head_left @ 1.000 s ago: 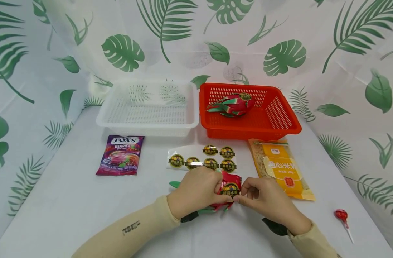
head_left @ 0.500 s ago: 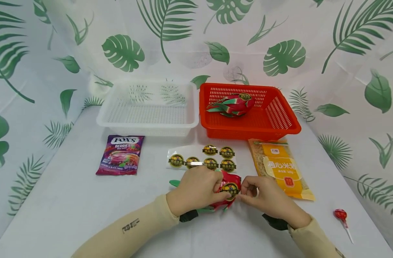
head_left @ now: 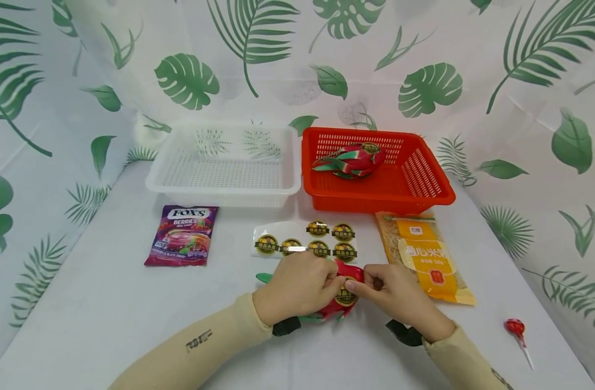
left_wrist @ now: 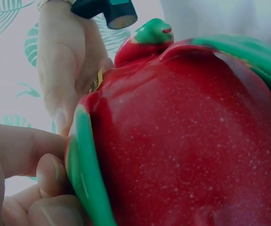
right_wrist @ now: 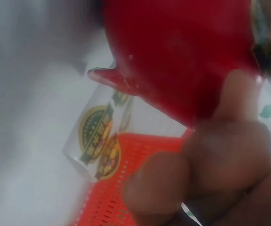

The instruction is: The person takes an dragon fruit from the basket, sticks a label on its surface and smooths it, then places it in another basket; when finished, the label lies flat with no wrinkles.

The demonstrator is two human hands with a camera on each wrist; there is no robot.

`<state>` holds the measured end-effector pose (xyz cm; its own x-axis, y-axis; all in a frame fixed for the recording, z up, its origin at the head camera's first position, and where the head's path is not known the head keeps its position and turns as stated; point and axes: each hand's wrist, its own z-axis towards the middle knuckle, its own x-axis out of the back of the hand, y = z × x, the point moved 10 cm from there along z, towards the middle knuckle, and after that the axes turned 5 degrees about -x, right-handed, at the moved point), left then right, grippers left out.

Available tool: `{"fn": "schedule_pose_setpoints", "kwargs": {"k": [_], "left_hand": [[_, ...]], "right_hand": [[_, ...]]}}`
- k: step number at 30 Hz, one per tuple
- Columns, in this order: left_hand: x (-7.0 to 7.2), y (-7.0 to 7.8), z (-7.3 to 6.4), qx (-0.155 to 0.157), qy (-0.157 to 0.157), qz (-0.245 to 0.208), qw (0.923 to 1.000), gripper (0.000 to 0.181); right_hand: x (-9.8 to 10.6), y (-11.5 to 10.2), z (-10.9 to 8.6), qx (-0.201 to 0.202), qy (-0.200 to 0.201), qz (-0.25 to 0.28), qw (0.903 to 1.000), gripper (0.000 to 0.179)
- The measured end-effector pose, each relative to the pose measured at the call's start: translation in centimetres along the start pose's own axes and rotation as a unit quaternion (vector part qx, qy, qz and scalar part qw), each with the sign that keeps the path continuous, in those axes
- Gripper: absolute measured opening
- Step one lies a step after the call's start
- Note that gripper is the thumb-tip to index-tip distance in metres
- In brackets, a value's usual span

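A red dragon fruit [head_left: 348, 269] with green scales lies on the table in front of the person. My left hand [head_left: 299, 284] grips it from the left, its thumb on top by a round black-and-gold sticker [head_left: 347, 296]. At the fruit's right end, my right hand [head_left: 400, 295] presses its thumb on the sticker, with its other fingers curled at the far side against the skin. In the left wrist view the dragon fruit [left_wrist: 182, 127] fills most of the picture, the sticker edge barely showing. Behind the hands lies a sheet of matching stickers [head_left: 297, 230].
A red basket [head_left: 375, 197] at the back holds another stickered dragon fruit [head_left: 356, 161]. Left of it stands a white basket [head_left: 224, 189]. A purple candy bag [head_left: 182, 235] lies left, a yellow food bag [head_left: 426, 257] right, and a red lollipop [head_left: 515, 326] near the right edge.
My right hand has moved left onto the fruit's end, its thumb shifting from the sticker's edge to on top of it. The left hand stays on the fruit.
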<state>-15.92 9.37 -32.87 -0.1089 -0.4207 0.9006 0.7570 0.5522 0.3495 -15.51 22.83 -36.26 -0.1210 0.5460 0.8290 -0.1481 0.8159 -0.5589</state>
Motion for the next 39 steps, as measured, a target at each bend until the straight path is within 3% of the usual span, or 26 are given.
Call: {"fn": "schedule_pose_setpoints", "kwargs": {"k": [10,20,34,39], "left_hand": [[0.1,0.0,-0.1,-0.001,0.019,-0.002,0.9998,0.05],[-0.1,-0.1,-0.4,-0.008,0.025,-0.005,0.9996,0.048],[-0.5,0.1,-0.4,-0.013,0.004,0.026,0.9996,0.052],[-0.6,0.0,-0.6,-0.016,-0.002,0.015,0.9998,0.051]], "right_hand": [[0.3,-0.1,-0.1,0.003,0.046,-0.001,0.9989,0.053],[-0.1,0.0,-0.7,0.035,0.027,0.051,0.9977,0.039],[-0.1,-0.3,-1.5,0.108,0.03,0.065,0.9916,0.037],[-0.3,0.3,-1.4,0.099,-0.001,0.078,0.9921,0.031]]}}
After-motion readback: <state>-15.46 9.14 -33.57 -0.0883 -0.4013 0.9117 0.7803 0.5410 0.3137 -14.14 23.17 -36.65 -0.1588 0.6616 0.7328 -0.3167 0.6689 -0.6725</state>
